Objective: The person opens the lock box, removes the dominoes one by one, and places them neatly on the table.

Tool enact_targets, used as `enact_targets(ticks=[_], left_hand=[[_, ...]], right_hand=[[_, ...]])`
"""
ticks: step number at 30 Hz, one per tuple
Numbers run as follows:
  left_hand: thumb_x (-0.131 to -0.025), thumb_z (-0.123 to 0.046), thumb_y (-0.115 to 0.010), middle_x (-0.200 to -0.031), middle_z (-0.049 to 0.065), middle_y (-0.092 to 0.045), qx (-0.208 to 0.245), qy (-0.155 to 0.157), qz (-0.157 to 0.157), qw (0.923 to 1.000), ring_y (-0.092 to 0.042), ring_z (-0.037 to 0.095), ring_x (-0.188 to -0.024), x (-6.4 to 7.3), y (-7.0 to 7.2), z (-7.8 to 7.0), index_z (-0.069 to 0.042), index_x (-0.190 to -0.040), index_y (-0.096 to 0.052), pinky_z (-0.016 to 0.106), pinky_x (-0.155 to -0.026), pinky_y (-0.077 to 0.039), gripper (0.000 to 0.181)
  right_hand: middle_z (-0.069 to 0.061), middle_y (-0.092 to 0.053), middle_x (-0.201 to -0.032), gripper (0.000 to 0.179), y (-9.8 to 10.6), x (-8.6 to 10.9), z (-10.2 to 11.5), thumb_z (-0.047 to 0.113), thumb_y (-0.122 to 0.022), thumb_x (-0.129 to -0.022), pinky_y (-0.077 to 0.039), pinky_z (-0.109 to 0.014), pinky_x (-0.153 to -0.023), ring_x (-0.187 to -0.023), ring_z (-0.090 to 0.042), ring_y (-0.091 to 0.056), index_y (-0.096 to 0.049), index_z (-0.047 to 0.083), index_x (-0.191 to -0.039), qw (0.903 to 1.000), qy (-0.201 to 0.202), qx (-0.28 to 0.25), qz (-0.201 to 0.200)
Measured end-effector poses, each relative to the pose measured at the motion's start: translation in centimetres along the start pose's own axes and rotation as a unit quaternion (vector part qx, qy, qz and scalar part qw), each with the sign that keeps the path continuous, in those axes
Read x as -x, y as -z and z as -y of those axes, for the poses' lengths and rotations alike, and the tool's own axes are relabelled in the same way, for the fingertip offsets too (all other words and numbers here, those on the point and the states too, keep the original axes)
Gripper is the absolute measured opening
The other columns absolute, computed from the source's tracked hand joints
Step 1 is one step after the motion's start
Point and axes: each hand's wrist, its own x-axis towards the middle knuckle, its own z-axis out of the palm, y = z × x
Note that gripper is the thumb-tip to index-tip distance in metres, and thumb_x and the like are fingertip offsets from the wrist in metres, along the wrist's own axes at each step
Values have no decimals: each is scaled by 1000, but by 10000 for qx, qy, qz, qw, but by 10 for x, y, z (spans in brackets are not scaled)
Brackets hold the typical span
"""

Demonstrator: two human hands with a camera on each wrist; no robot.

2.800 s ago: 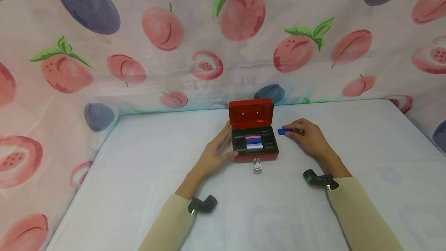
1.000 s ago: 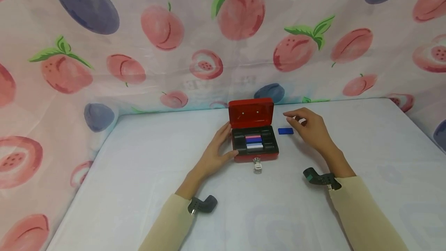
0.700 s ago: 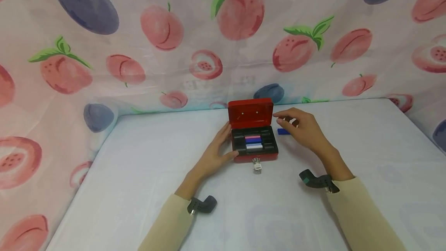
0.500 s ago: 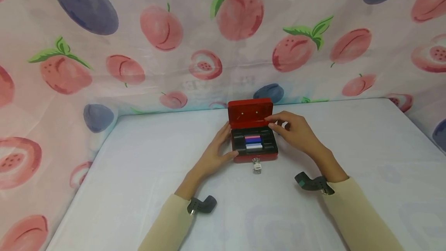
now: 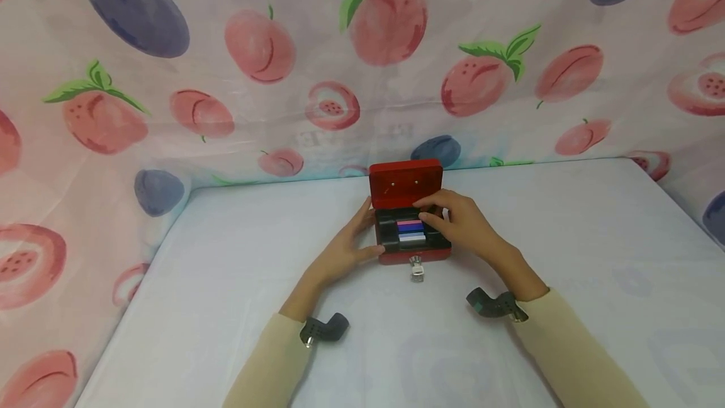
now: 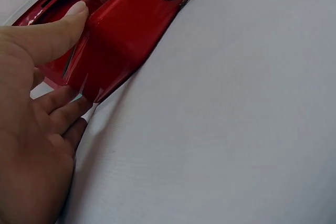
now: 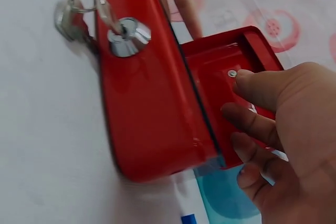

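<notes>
We see the left hand [image 5: 342,249] spread out, its thumb and straight fingers touching the near side of the red box [image 5: 396,258]. The right hand [image 5: 460,220] is over the box's other side, with a gap between its thumb and first finger. Just by that thumb, the coloured bars [image 5: 410,229] sit in the black tray [image 5: 387,233]. Lower than those fingers, a blue block [image 7: 189,219] peeks out beside the box.
</notes>
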Motion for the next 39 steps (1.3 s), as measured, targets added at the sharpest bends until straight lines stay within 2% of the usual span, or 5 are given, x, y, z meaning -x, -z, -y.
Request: enact_targets(ticks=[4, 18, 26, 33, 39], left_hand=[[-87, -15, -68, -152, 12, -32, 29, 71, 117, 9999, -29, 26, -139, 8, 6, -24, -19, -155, -9, 57, -111, -17, 90], [-85, -8, -69, -156, 11, -19, 340, -295, 42, 9990, -32, 32, -137, 8, 4, -16, -14, -154, -15, 56, -111, -18, 88], [-85, -8, -70, -156, 11, -19, 309, -285, 33, 9991, -32, 32, -137, 6, 4, -14, -14, -155, -14, 56, -111, -18, 89], [-84, -16, -73, -156, -3, -21, 198, -183, -123, 9996, -33, 24, -137, -3, -3, 16, -32, -154, -14, 59, -110, -19, 93], [-83, -25, -74, -151, -5, -34, 174, -73, -151, 9997, -35, 17, -136, -3, -3, 21, -42, -152, -14, 59, -110, -18, 93]], right_hand=[[-7, -65, -107, 26, -5, 0, 0, 13, -68, -89, -48, -48, -84, -98, -26, -52, -69, 8, -114, 10000, 17, 5, 27], [-7, -63, -113, 26, -15, 2, 0, 18, -67, -90, -48, -48, -87, -102, -25, -49, -69, 14, -116, 9990, -247, 251, 283], [-9, -62, -116, 26, -17, 2, 2, 20, -66, -91, -47, -50, -89, -105, -26, -48, -69, 15, -117, 9984, -307, 337, 334], [-7, -64, -117, 26, -18, 2, 2, 20, -65, -92, -46, -50, -92, -107, -26, -48, -69, 15, -117, 9980, -329, 410, 348], [-9, -64, -119, 26, -19, 2, 4, 19, -64, -93, -46, -50, -93, -109, -27, -48, -69, 15, -117, 9972, -327, 563, 378]])
